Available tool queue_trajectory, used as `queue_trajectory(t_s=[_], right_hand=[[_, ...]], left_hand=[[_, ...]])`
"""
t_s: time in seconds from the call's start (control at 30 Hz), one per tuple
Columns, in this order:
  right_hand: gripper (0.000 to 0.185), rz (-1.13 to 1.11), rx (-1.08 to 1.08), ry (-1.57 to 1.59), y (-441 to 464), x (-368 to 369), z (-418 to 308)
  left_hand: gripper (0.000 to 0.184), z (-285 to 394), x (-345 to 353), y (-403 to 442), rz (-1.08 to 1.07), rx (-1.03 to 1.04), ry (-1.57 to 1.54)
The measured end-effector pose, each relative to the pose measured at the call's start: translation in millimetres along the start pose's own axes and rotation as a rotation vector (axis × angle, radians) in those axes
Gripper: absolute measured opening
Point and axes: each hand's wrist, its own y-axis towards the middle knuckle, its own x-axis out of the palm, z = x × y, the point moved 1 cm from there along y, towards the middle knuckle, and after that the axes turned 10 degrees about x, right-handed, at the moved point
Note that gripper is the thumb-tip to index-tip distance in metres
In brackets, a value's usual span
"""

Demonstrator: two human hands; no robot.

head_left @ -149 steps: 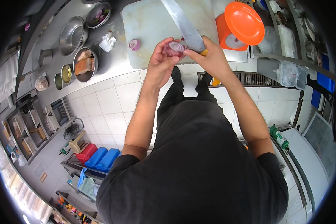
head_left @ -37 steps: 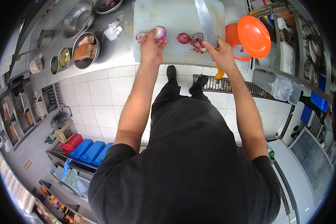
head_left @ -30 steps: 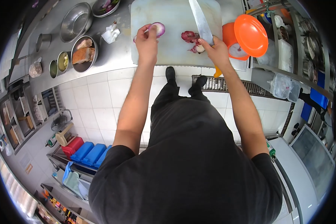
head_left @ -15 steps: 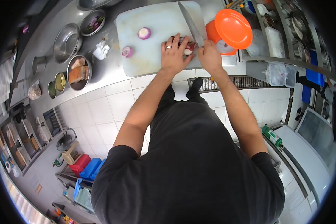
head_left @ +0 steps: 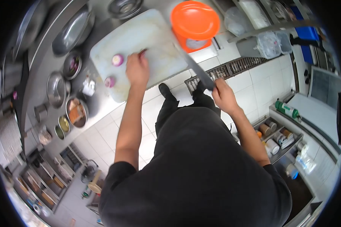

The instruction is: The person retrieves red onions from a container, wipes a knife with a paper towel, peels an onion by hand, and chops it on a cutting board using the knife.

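My left hand (head_left: 137, 70) is closed over the cutting board, its fingers around a dark red onion piece (head_left: 143, 52) that mostly hides behind them. Past the board's right edge, my right hand (head_left: 224, 97) grips a large kitchen knife (head_left: 200, 72) by its handle, the blade pointing up and left toward the board. Two purple-and-white onions lie on the white cutting board (head_left: 159, 41): one onion (head_left: 117, 59) just left of my left hand, and a smaller onion (head_left: 109, 81) nearer the board's left edge.
An orange plate (head_left: 195, 19) tops an orange scale (head_left: 196, 44) right of the board. At left stand a bowl of purple scraps (head_left: 72, 65), an empty-looking metal bowl (head_left: 57, 89), a bowl of meat (head_left: 77, 111) and crumpled white paper (head_left: 89, 87). A floor drain (head_left: 231, 70) runs below.
My left hand has moved left across the board with the onion piece. My right hand has drawn the knife off the board, down and right. The view has turned.
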Motion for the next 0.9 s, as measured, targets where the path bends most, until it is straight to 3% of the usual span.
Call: queue_trajectory(t_s=[0.1, 0.2, 0.27, 0.33, 0.4, 0.5, 0.63, 0.7, 0.77, 0.87, 0.9], right_hand=[[0.014, -0.133, 0.188, -0.002, -47, -21, 81], [0.020, -0.216, 0.425, -0.059, -80, -40, 174], [0.025, -0.180, 0.554, -0.041, -90, -48, 237], [0.026, -0.165, 0.687, 0.030, -94, -62, 291], [0.029, -0.090, 0.785, 0.130, -97, -78, 337], [0.032, -0.018, 0.953, 0.335, -92, -101, 402], [0.033, 0.153, 1.046, 0.438, -116, -119, 459], [0.030, 0.204, 1.074, 0.534, -130, -126, 468], [0.024, 0.215, 1.116, 0.708, -144, -143, 460], [0.022, 0.206, 1.193, 0.824, -158, -147, 460], [0.024, 0.174, 1.206, 0.865, -159, -144, 464]], left_hand=[[0.033, 40, -18, -35, -0.261, -0.233, -0.315], [0.032, 93, 41, -69, -0.623, -0.135, -0.721], [0.029, 170, 81, -46, -1.058, -0.576, -0.931], [0.027, 249, 147, -27, -1.188, -0.521, -1.063], [0.023, 324, 223, -3, -1.271, -0.598, -1.060], [0.020, 451, 325, 43, -1.400, -0.384, -0.968], [0.018, 594, 491, 103, -1.481, -0.334, -0.918], [0.037, 661, 536, 140, -1.452, -0.312, -1.083], [0.073, 719, 525, 163, -1.219, -0.290, -0.920], [0.107, 733, 529, 164, -1.334, -0.172, -0.883], [0.102, 724, 532, 147, -1.237, -0.090, -0.866]])
